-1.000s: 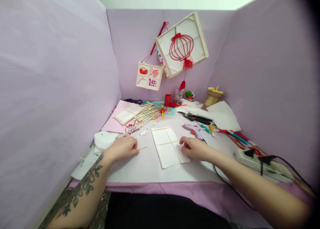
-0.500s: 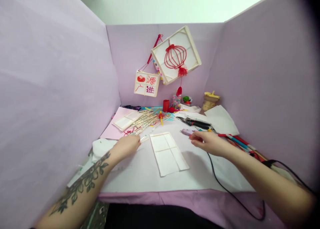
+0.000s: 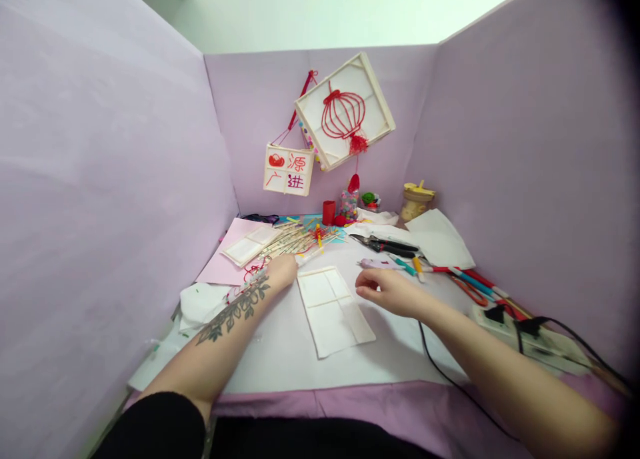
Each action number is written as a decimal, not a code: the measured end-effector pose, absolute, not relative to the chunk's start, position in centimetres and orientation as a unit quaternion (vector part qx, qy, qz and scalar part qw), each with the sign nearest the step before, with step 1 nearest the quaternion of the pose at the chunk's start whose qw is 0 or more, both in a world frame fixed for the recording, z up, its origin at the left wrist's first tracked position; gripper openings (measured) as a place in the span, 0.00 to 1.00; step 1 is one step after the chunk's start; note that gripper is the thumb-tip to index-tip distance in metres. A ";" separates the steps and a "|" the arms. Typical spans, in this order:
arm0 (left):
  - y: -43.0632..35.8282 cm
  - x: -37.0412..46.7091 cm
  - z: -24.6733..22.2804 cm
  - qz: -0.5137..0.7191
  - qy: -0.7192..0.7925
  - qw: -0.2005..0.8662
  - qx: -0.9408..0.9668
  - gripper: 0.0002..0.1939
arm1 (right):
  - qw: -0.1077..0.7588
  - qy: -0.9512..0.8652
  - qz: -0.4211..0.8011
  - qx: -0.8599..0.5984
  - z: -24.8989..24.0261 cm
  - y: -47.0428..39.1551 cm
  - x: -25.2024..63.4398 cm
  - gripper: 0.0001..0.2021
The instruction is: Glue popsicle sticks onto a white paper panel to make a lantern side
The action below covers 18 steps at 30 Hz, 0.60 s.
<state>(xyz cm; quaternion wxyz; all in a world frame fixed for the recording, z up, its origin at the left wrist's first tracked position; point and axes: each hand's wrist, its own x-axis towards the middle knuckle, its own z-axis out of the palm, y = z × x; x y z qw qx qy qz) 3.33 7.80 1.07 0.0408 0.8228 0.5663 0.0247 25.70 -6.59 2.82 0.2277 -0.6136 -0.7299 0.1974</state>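
A white paper panel with thin stick strips crossing it (image 3: 333,312) lies on the white table covering (image 3: 280,352). At its upper left corner is my left hand (image 3: 283,271), fingers curled; a clear strip or stick (image 3: 311,255) extends from its far side, beside the pile of patterned sticks (image 3: 287,239). My right hand (image 3: 383,291) hovers right of the panel, with fingers curled and the thumb near the fingertips; whether anything is between them is too small to tell. Just beyond it lies a pale purple glue gun or similar tool (image 3: 377,263).
Black-handled pliers (image 3: 387,247), markers (image 3: 419,267) and a power strip (image 3: 533,342) with a black cable lie to the right. A smaller framed panel (image 3: 250,245) rests on pink paper at left. Decorated frames (image 3: 350,115) hang at the back.
My left hand has moved right and forward, toward the panel's upper left corner. My right hand has moved left, away from the purple tool and nearer the panel. The view has shifted slightly.
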 end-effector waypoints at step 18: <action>-1.7 3.8 4.4 0.194 0.400 0.169 0.879 0.07 | 0.690 -0.443 0.411 -0.399 2.2 -6.8 21.1 0.15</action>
